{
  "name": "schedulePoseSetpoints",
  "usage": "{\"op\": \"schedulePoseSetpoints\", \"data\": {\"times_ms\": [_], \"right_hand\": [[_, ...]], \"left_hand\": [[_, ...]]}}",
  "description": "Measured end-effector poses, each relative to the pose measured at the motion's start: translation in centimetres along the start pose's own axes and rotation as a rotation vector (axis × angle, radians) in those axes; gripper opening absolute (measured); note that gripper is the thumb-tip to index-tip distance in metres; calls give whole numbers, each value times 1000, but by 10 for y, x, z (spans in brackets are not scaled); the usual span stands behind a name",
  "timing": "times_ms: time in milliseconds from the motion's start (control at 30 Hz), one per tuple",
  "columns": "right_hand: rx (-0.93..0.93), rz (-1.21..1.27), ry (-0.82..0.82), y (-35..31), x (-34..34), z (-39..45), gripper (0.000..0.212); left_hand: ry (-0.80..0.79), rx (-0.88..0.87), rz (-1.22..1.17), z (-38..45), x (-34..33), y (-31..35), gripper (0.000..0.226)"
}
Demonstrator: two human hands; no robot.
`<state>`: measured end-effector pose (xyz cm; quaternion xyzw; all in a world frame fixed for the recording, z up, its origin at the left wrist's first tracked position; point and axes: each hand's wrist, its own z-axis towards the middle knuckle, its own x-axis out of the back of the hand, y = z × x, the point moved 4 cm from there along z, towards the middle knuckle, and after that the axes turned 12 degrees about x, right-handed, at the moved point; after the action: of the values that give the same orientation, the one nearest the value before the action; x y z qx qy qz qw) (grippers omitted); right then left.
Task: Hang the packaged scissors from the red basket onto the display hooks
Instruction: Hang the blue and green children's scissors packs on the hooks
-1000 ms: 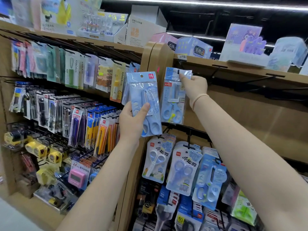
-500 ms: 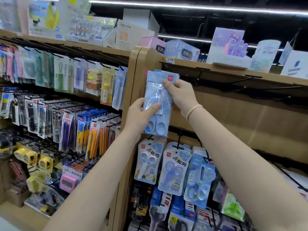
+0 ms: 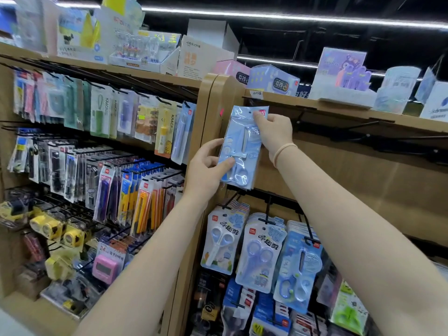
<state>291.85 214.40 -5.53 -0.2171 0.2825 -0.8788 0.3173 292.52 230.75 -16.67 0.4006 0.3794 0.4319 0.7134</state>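
— Holding what, up at the top rail?
— Both hands on a blue scissors pack (image 3: 242, 146): left hand (image 3: 206, 166) grips its lower edge, right hand (image 3: 274, 132) pinches its top corner, above the hanging scissors packs (image 3: 261, 253).

Wooden shelving unit (image 3: 213, 98) with rounded end panels at centre. Left of it, rows of black pegs carrying carded stationery (image 3: 101, 146). Above it, top shelf (image 3: 339, 110) lined with boxes and small digital clocks (image 3: 278, 84). Overhead, dark ceiling crossed by white strip light (image 3: 291, 18).
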Motion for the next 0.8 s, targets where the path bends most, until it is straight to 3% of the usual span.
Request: {"op": "schedulePoseSetpoints", "data": {"times_ms": [300,400,567,800], "right_hand": [[39,-134,-2,3,4,-1,44],[223,-381,2,-3,9,-16,25],[744,-819,-8,6,7,-42,51],[554,-895,-313,22,4,-27,73]], "left_hand": [[63,-24,120,8,-3,-16,43],[106,-73,272,6,-4,-25,46],[127,-133,559,3,-18,-42,69],[93,-28,693,23,-36,-53,82]]}}
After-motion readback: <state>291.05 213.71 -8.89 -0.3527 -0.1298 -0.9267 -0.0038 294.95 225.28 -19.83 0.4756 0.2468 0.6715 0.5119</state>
